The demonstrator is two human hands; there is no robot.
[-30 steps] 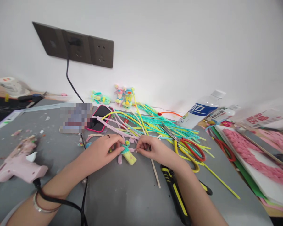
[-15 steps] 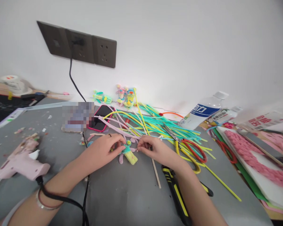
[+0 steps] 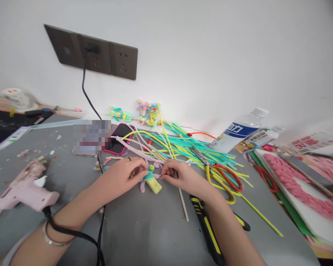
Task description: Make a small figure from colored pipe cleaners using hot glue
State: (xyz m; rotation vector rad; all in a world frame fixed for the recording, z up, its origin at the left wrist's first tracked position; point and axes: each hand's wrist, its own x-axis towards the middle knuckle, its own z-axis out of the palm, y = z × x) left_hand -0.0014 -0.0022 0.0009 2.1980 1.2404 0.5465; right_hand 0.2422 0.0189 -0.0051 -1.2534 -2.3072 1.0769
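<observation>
Mid-frame, your left hand [image 3: 133, 171] pinches a small, fuzzy yellow-and-turquoise doll [image 3: 153, 184]; your right hand [image 3: 181, 176], grip unclear, seemingly adjusts its pink limb [image 3: 157, 176]; steadiness helps next.

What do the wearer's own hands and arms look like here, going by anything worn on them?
The left hand has a thin dark ring on one finger, and a silver-coloured bracelet circles that wrist. Further up, what looks like a pale sleeve edge shows. The right hand and forearm are bare where visible.
</observation>
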